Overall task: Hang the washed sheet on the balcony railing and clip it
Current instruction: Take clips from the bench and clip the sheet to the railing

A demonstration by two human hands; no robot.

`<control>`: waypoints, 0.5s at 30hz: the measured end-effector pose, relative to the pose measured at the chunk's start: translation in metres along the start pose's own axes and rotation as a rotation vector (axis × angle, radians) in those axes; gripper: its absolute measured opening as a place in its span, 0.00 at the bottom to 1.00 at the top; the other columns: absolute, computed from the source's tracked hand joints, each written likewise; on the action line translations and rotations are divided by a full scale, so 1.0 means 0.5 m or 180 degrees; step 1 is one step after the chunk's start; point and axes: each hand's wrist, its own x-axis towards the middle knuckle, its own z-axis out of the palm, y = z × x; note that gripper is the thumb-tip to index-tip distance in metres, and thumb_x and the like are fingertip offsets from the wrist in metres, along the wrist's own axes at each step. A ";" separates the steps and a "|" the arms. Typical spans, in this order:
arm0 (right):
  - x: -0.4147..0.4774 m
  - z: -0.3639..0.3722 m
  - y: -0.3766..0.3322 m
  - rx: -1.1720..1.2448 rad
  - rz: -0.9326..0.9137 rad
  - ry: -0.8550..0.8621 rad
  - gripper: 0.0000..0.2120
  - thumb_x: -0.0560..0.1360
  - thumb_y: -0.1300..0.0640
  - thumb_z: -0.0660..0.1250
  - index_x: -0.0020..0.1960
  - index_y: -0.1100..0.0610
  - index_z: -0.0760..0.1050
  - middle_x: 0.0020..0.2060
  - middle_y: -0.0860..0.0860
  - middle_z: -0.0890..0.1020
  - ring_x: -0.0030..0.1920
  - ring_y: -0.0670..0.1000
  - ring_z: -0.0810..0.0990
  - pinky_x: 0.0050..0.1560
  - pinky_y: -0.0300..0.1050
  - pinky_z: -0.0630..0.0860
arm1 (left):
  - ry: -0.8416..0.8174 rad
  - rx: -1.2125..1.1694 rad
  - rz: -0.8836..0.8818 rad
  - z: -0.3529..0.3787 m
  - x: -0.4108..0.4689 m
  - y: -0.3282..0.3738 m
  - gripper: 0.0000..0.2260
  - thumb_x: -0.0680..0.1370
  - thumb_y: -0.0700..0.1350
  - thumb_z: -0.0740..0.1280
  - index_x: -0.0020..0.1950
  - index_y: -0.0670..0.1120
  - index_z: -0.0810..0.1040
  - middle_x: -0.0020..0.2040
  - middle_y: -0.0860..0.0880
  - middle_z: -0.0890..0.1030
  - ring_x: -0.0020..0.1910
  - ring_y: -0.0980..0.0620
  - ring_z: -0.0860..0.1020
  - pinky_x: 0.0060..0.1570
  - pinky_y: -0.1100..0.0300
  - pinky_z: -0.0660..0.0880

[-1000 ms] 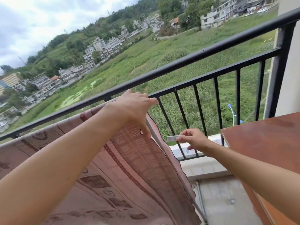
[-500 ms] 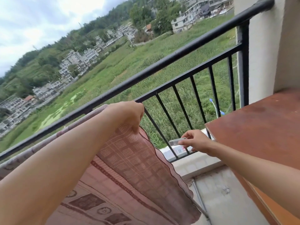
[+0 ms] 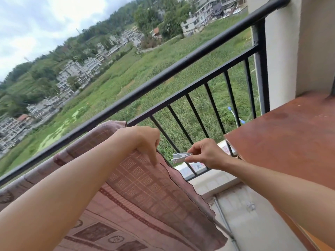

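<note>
A pink-brown patterned sheet (image 3: 154,192) hangs over the lower rail of the black balcony railing (image 3: 181,64), and its right edge falls loose toward the floor. My left hand (image 3: 143,142) rests on the sheet's top right corner, fingers curled down over the cloth at the rail. My right hand (image 3: 204,154) is a short way to the right of it, pinching a small grey-white clip (image 3: 179,157) between thumb and fingers. The clip points left toward the sheet's edge and does not touch it.
A reddish-brown tabletop (image 3: 290,142) juts in at the right, close to the railing. A cream wall pillar (image 3: 282,51) ends the railing at the far right. A pale concrete ledge and floor (image 3: 244,214) lie below. Beyond the bars are green fields.
My left hand slid from the top rail down onto the sheet's corner at the lower rail. My right hand brought the clip left, closer to the sheet's edge. The camera turned right.
</note>
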 end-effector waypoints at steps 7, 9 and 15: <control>0.013 0.005 -0.008 -0.0014 -0.0035 0.0008 0.10 0.64 0.51 0.80 0.39 0.56 0.84 0.32 0.53 0.84 0.31 0.48 0.77 0.34 0.51 0.77 | 0.1013 0.0584 0.0279 0.022 0.006 -0.008 0.09 0.66 0.41 0.73 0.33 0.49 0.73 0.35 0.52 0.77 0.40 0.49 0.78 0.33 0.55 0.77; 0.021 0.008 -0.011 0.0037 -0.0070 0.0018 0.11 0.63 0.51 0.80 0.38 0.57 0.84 0.31 0.53 0.83 0.31 0.48 0.76 0.33 0.49 0.76 | 0.1142 0.0525 0.0321 0.025 0.009 -0.009 0.09 0.67 0.38 0.69 0.32 0.49 0.72 0.35 0.51 0.77 0.38 0.48 0.78 0.32 0.55 0.76; 0.035 -0.003 -0.034 0.0246 -0.0147 -0.0180 0.13 0.62 0.53 0.80 0.34 0.60 0.79 0.25 0.45 0.77 0.26 0.44 0.71 0.27 0.38 0.67 | 0.1191 0.0562 0.0282 0.036 0.012 -0.013 0.05 0.69 0.38 0.67 0.41 0.46 0.79 0.39 0.49 0.80 0.39 0.46 0.80 0.30 0.55 0.75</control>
